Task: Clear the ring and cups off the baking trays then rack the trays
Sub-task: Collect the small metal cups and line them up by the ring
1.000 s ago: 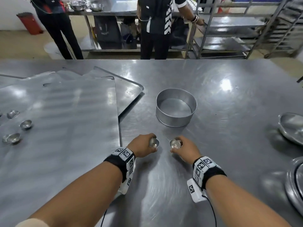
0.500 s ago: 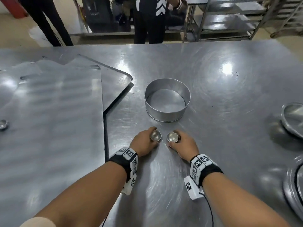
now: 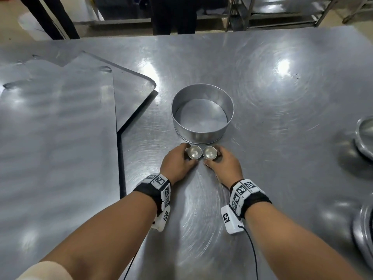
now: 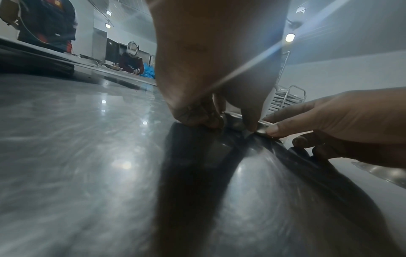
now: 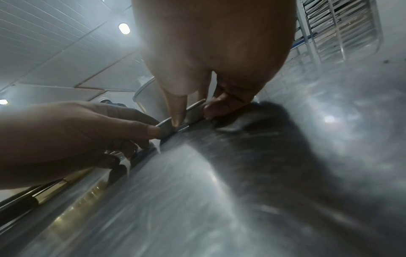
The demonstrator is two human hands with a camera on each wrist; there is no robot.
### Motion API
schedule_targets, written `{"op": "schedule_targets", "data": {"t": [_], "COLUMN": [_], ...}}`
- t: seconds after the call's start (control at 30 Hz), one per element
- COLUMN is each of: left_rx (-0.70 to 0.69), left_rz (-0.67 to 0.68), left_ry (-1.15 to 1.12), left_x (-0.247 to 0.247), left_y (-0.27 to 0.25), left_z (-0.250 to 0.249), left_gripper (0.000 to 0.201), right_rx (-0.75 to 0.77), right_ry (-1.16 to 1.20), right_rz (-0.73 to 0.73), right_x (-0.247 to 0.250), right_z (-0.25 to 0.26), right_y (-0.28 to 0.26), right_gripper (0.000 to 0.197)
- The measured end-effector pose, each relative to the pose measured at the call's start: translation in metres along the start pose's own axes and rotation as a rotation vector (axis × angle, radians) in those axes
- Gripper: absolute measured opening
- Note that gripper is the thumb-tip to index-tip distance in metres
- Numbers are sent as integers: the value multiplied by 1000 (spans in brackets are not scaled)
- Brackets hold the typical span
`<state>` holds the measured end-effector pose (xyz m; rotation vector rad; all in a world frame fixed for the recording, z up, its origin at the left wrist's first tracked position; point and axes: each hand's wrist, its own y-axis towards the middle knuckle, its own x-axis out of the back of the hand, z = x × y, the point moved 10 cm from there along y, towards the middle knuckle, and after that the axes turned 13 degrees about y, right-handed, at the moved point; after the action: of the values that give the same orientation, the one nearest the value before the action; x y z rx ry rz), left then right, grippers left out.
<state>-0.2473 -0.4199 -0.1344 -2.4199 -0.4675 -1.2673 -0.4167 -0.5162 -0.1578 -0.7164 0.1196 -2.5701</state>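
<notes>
Two small steel cups stand side by side on the steel table just in front of the metal ring [image 3: 202, 113]. My left hand [image 3: 177, 163] pinches the left cup [image 3: 194, 152] between thumb and fingers. My right hand [image 3: 224, 163] pinches the right cup [image 3: 210, 152] the same way. The two cups nearly touch. In the left wrist view the left cup [image 4: 234, 121] shows as a rim under my fingertips [image 4: 252, 125]. In the right wrist view the right cup [image 5: 194, 111] sits between my thumb and fingers. Flat baking trays [image 3: 56, 138] lie stacked at the left.
Round metal pans [image 3: 365, 136] sit at the table's right edge, another pan [image 3: 363, 233] nearer me. People's legs [image 3: 173, 15] stand beyond the far edge, beside a steel shelf rack [image 3: 282, 11]. A tray rack [image 4: 287, 99] shows in the left wrist view.
Both hands have slid their cups forward and together, until the cups sit side by side right before the ring. My head has tilted down, so the small cups on the left tray left the view.
</notes>
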Motion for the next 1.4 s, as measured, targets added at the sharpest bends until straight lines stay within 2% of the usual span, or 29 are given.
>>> {"op": "schedule_targets", "data": {"t": [0.27,0.5,0.93,1.27,1.4], "left_rx": [-4,42,70,80,58], "left_rz": [-8,-32,-49,-43,-22], "left_ry": [-25,-104,-109,-78,-82], "left_x": [0,0,-1,2,2], "left_y": [3,2,7,7,6], "left_z": [-4,-4,-5,-6,-10], "left_gripper": [45,43,43,42,42], "right_rx": [5,8,31,9,-11], "right_ry": [5,108,181,215,192], "right_rz": [-10,-52,-64,-77,-68], "right_x": [1,7,11,16,16], "right_z": [-1,1,7,14,16], "right_y": [5,4,3,-3,-6], "right_gripper": [55,41,38,28,36]}}
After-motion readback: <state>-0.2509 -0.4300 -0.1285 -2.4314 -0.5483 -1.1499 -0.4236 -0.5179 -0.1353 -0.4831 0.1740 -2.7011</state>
